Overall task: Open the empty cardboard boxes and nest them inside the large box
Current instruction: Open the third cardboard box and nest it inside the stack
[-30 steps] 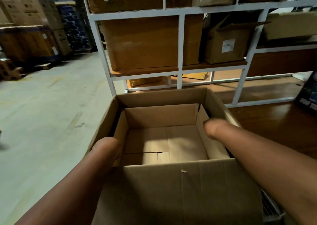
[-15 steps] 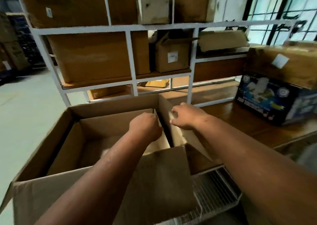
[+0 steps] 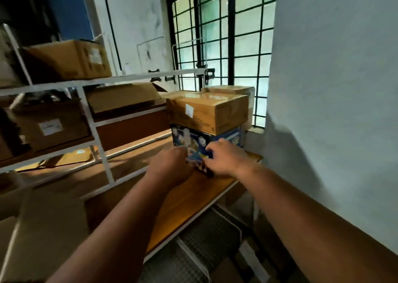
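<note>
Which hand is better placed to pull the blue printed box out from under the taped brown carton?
Right. The right hand already lies on the blue printed box under the taped brown carton; the left hand sits at its lower corner.

The printed box (image 3: 217, 141) is blue with white and yellow graphics and a black-and-white chequered strip at its lower corner. On top of it sits a plain tan cardboard box (image 3: 207, 112) with a small white label. Beneath it the counter (image 3: 189, 198) is orange-brown wood grain. Left of it the shelf frame (image 3: 94, 129) is white, holding brown cartons with white labels. Behind it the window grille (image 3: 221, 34) is black against pale green glass
</note>
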Demonstrator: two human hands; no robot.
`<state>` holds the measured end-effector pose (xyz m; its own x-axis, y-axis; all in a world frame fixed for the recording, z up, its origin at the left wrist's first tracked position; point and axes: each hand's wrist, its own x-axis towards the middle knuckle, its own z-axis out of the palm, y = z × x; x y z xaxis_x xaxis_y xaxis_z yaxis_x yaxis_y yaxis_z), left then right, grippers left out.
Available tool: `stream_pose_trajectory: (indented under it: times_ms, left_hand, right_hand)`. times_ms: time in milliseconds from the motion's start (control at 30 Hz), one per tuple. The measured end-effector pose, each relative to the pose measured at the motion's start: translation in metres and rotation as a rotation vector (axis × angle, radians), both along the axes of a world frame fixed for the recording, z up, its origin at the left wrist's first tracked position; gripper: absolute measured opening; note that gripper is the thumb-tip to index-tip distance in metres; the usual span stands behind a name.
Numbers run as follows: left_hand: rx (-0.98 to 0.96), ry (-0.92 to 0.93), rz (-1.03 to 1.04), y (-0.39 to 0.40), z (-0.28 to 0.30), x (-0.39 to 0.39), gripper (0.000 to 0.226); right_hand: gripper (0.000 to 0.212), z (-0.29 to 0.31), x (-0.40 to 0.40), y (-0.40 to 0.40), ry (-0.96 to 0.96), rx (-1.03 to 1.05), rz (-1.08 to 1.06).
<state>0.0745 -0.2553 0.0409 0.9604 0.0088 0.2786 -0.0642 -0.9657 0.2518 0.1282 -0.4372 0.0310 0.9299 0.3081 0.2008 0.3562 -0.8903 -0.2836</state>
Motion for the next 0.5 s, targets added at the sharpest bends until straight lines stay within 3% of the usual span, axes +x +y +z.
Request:
stream_pose_trajectory:
  times_ms: [267, 500]
  left_hand:
    - [-0.015, -0.067, -0.079, -0.066, 0.015, 0.134, 0.024]
    - [-0.193, -0.065, -0.052, -0.058, 0.007, 0.287, 0.073]
  right_hand:
    - [0.051, 0.007, 0.113, -0.061, -0.026, 0.188, -0.064]
    - [0.062, 0.011, 0.258, -0.066, 0.007, 0.298, -0.142]
